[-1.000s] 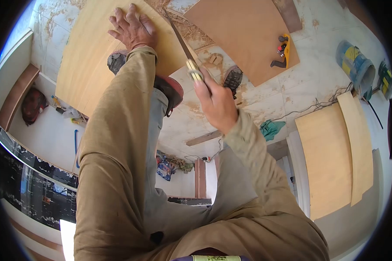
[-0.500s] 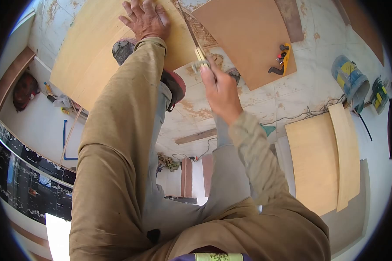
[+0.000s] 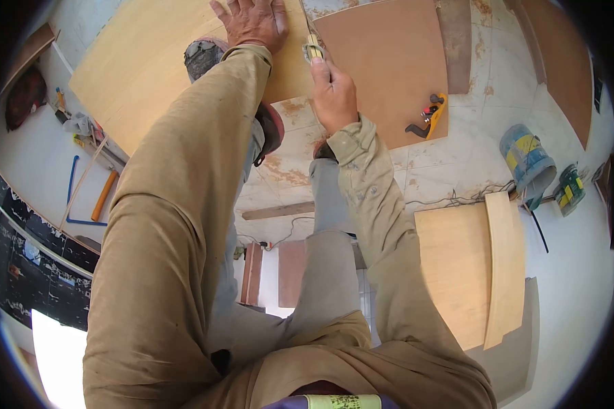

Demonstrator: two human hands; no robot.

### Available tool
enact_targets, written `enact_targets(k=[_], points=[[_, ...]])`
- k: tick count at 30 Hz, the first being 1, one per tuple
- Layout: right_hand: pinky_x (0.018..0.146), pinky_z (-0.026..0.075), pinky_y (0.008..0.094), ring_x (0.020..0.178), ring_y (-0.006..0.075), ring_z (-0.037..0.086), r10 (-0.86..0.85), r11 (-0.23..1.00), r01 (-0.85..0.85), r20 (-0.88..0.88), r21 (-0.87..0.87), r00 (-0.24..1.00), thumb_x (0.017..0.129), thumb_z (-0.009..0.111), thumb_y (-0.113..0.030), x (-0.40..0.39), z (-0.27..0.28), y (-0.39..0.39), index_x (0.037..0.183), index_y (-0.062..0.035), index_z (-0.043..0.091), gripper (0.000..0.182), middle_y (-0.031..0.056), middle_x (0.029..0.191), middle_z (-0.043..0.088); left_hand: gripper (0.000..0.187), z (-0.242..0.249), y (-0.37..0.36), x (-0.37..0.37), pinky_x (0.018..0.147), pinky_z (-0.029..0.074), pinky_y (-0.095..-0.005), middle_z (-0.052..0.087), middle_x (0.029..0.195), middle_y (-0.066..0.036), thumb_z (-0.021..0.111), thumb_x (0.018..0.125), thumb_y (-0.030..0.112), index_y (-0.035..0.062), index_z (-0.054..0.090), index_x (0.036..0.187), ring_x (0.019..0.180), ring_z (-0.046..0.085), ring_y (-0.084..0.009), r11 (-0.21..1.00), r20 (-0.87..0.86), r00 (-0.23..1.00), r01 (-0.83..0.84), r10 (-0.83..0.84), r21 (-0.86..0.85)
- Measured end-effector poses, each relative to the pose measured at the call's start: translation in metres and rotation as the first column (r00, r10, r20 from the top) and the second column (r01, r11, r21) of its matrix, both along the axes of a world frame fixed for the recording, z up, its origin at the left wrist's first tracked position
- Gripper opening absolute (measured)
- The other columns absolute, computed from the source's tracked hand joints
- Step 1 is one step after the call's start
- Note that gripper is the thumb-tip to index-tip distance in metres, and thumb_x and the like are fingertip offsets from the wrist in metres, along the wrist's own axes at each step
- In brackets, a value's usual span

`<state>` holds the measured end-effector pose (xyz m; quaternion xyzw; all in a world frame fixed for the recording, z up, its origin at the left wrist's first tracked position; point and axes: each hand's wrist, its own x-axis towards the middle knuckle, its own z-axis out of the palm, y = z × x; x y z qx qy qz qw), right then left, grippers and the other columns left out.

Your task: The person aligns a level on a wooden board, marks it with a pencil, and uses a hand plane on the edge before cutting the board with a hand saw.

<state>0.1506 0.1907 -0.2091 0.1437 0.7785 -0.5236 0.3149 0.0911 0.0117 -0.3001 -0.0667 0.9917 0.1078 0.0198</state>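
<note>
My left hand (image 3: 254,26) lies flat with fingers spread on a large light plywood sheet (image 3: 157,61), near its right side. My right hand (image 3: 333,92) is closed round the handle of a small tool (image 3: 312,51), yellowish with metal parts, whose working end is too small to make out. The tool is at the right edge of the light sheet, beside a browner board (image 3: 382,61). A shoe (image 3: 205,58) presses on the light sheet, left of my left hand.
A yellow hand plane (image 3: 431,117) rests on the brown board. Right of it stand a blue bucket (image 3: 527,157) and a green container (image 3: 567,191). Plywood pieces (image 3: 454,266) lie lower right. An orange-handled tool (image 3: 104,195) and a blue frame (image 3: 71,187) lie at left.
My right hand has moved up and slightly left with the tool, along the light sheet's edge. The left hand appears further up and right as the view shifts.
</note>
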Motion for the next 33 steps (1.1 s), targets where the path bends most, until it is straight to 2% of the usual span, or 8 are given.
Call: enact_targets(k=[2, 5, 11, 16, 20, 23, 27, 33], points=[[0.065, 0.049, 0.0356, 0.07, 0.0139, 0.059, -0.084, 0.995, 0.09, 0.127, -0.041, 0.988, 0.107, 0.052, -0.026, 0.049, 0.052, 0.024, 0.143, -0.0022, 0.056, 0.043, 0.0167, 0.076, 0.062, 0.06, -0.005, -0.002, -0.002, 0.12, 0.008, -0.0721, 0.026, 0.165, -0.024, 0.055, 0.096, 0.029, 0.0163, 0.045, 0.153, 0.154, 0.017, -0.0502, 1.0, 0.004, 1.0, 0.017, -0.017, -0.004], [0.063, 0.048, 0.0354, 0.066, 0.0156, 0.055, -0.103, 0.993, 0.111, 0.166, -0.042, 0.981, 0.108, 0.051, -0.026, 0.085, 0.097, 0.044, 0.141, -0.0035, 0.059, 0.041, 0.0132, 0.073, 0.056, 0.061, -0.003, 0.0, -0.003, 0.12, 0.008, -0.0723, 0.026, 0.165, -0.024, 0.056, 0.095, 0.029, 0.0166, 0.045, 0.153, 0.154, 0.017, -0.0499, 0.999, -0.001, 1.0, -0.02, 0.021, 0.035], [0.065, 0.048, 0.0339, 0.067, 0.0126, 0.05, 0.019, 1.0, -0.016, 0.139, -0.027, 0.99, 0.108, 0.05, -0.025, 0.008, -0.015, 0.006, 0.14, -0.0031, 0.059, 0.04, 0.0128, 0.073, 0.056, 0.061, 0.001, -0.005, 0.001, 0.12, 0.009, -0.0722, 0.025, 0.166, -0.023, 0.057, 0.094, 0.029, 0.0167, 0.045, 0.153, 0.154, 0.016, -0.0487, 1.0, -0.018, 1.0, -0.009, 0.009, 0.03], [0.063, 0.047, 0.0327, 0.067, 0.0108, 0.05, -0.101, 0.991, 0.112, 0.138, -0.075, 0.985, 0.108, 0.049, -0.025, 0.096, 0.088, 0.05, 0.137, -0.0018, 0.06, 0.039, 0.0068, 0.074, 0.061, 0.061, 0.001, -0.005, -0.005, 0.121, 0.009, -0.0716, 0.025, 0.166, -0.023, 0.056, 0.095, 0.028, 0.0169, 0.045, 0.153, 0.154, 0.017, -0.0489, 0.999, -0.015, 1.0, -0.02, 0.021, 0.04], [0.068, 0.05, 0.0297, 0.071, 0.011, 0.055, 0.017, 0.999, -0.013, 0.099, -0.036, 0.995, 0.109, 0.049, -0.024, 0.026, 0.015, 0.016, 0.142, 0.0052, 0.055, 0.045, 0.0088, 0.076, 0.062, 0.06, 0.004, 0.002, 0.0, 0.121, 0.008, -0.0714, 0.026, 0.165, -0.023, 0.055, 0.095, 0.029, 0.0167, 0.045, 0.153, 0.154, 0.017, -0.049, 0.998, -0.026, 0.999, -0.017, 0.019, 0.053], [0.069, 0.051, 0.0299, 0.071, 0.0132, 0.058, 0.022, 0.998, -0.014, 0.155, -0.057, 0.988, 0.108, 0.05, -0.025, 0.022, 0.016, 0.018, 0.144, 0.0056, 0.053, 0.047, 0.011, 0.075, 0.062, 0.058, 0.0, 0.001, 0.002, 0.121, 0.008, -0.0716, 0.027, 0.164, -0.024, 0.054, 0.097, 0.029, 0.016, 0.045, 0.153, 0.154, 0.018, -0.0492, 0.999, -0.034, 0.999, -0.012, 0.014, 0.036], [0.067, 0.052, 0.0337, 0.067, 0.0184, 0.062, -0.11, 0.99, 0.116, 0.081, -0.075, 0.991, 0.108, 0.051, -0.028, 0.098, 0.092, 0.051, 0.142, -0.001, 0.056, 0.044, 0.0163, 0.075, 0.064, 0.057, -0.003, -0.002, -0.004, 0.12, 0.008, -0.0719, 0.028, 0.164, -0.025, 0.053, 0.097, 0.03, 0.0153, 0.046, 0.152, 0.153, 0.02, -0.0498, 1.0, -0.045, 0.999, -0.005, 0.004, -0.017], [0.067, 0.053, 0.037, 0.068, 0.0266, 0.069, -0.009, 0.998, 0.011, 0.03, -0.063, 1.0, 0.107, 0.052, -0.028, 0.022, 0.017, 0.015, 0.142, -0.0013, 0.055, 0.044, 0.0207, 0.078, 0.067, 0.056, -0.002, 0.001, -0.002, 0.121, 0.009, -0.0696, 0.029, 0.164, -0.024, 0.051, 0.098, 0.028, 0.0147, 0.046, 0.153, 0.153, 0.02, -0.0486, 1.0, -0.06, 0.998, -0.008, 0.007, -0.009]])
